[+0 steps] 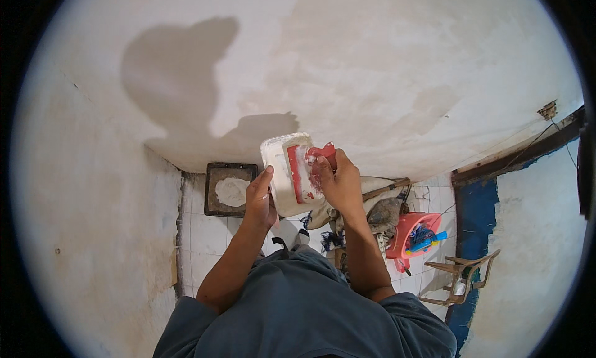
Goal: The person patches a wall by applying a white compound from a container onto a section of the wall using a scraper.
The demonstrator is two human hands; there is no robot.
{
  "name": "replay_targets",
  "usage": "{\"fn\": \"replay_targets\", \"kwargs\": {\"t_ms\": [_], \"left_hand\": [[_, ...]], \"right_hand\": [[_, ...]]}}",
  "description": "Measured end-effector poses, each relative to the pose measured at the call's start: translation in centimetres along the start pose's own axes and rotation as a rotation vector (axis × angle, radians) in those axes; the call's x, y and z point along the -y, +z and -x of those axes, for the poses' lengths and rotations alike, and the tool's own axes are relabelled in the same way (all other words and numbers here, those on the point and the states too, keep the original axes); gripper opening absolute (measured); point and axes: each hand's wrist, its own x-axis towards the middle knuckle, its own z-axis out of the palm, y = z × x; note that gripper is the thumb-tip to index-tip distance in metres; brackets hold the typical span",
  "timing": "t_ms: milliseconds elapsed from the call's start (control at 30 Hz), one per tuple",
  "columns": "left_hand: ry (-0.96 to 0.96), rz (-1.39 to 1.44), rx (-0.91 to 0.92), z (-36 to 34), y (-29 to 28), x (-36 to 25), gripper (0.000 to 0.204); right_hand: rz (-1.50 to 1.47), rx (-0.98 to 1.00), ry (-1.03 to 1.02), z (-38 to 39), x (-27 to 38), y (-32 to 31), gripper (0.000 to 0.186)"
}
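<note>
Blue-grey shirt (298, 308) at six, left hand (258, 198) gripping white rectangular tray (277, 162), right hand (341, 183) clasping red wide-bladed scraper (302, 177) over three-o'clock rim

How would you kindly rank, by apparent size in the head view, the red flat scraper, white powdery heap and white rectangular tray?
1. White tray
2. Red scraper
3. Powdery heap, lying farther away

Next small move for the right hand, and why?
Probably wipe the red scraper along the rim of the pale tray: white smears streak the scraper, the right hand already grips it over the tray, and the left hand holds the tray by its side.
</note>
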Motion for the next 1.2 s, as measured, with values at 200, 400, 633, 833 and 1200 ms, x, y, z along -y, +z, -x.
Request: {"fn": "replay_targets", "kwargs": {"t_ms": [200, 400, 633, 833, 1200], "left_hand": [[-0.018, -0.036, 0.017, 0.9, 0.9, 0.1, 0.031], [-0.051, -0.088, 0.017, 0.8, 1.1, 1.4, 0.030], [-0.035, -0.078, -0.051, 1.5, 0.3, 1.7, 0.036], [0.000, -0.089, -0.056, 1.9, 1.2, 1.8, 0.035], [0.050, -0.125, -0.060, 2.0, 1.2, 2.3, 0.031]], "right_hand": [[0.020, 0.019, 0.027, 0.6, 0.0, 1.2, 0.030], [-0.022, 0.004, -0.017, 1.6, 1.7, 1.4, 0.029], [0.146, 0.053, 0.013, 1.5, 0.5, 0.0, 0.026], [0.276, -0.062, 0.084, 1.1, -0.2, -2.4, 0.021], [0.397, -0.082, -0.071, 2.0, 1.7, 1.1, 0.015]]}}
